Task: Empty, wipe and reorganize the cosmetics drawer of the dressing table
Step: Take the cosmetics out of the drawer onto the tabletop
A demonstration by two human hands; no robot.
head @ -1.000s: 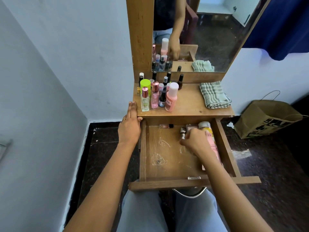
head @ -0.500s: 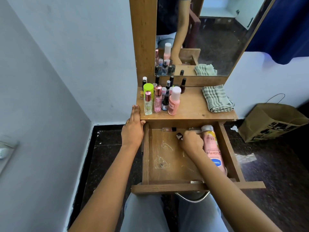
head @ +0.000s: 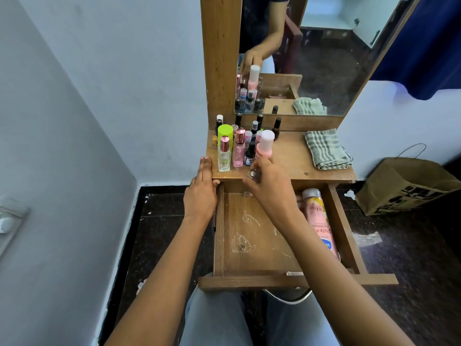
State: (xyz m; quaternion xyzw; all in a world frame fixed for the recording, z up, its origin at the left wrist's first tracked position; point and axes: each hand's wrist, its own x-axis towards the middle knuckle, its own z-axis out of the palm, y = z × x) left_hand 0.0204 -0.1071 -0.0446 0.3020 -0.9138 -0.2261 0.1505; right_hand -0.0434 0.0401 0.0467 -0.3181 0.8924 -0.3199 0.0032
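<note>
The wooden drawer (head: 249, 279) of the dressing table stands pulled open. A big pink lotion bottle (head: 319, 221) lies along its right side, and a small clear vial (head: 248, 194) lies at the back. My right hand (head: 270, 186) grips a small clear bottle (head: 255, 174) at the front edge of the tabletop (head: 294, 158), next to a cluster of cosmetic bottles (head: 239, 146). My left hand (head: 200, 189) rests flat, fingers straight, on the table's left front corner.
A folded striped cloth (head: 325, 149) lies on the right of the tabletop under the mirror (head: 311, 53). A brown paper bag (head: 404, 186) stands on the dark floor at right. A white wall closes in on the left.
My right hand has lifted a small bottle out of the drawer and carried it up and left to the tabletop edge. My left hand has stayed in place.
</note>
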